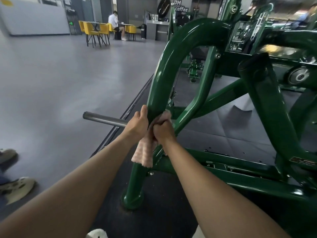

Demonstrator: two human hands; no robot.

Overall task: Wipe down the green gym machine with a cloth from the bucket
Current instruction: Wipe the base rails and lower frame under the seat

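The green gym machine (173,54) fills the right half of the view, its thick curved tube running from the top down to a foot on the black mat. A pale pink cloth (143,154) is wrapped around that tube at mid height, one end hanging loose below. My left hand (138,121) grips the tube and the cloth from the left side. My right hand (162,128) is curled tightly round the cloth on the right side of the tube. No bucket is in view.
A steel bar (104,119) sticks out leftward from the machine behind my left hand. Someone's shoes (16,186) stand at the left edge on the grey floor. Yellow chairs (96,31) and a seated person (115,23) are far back.
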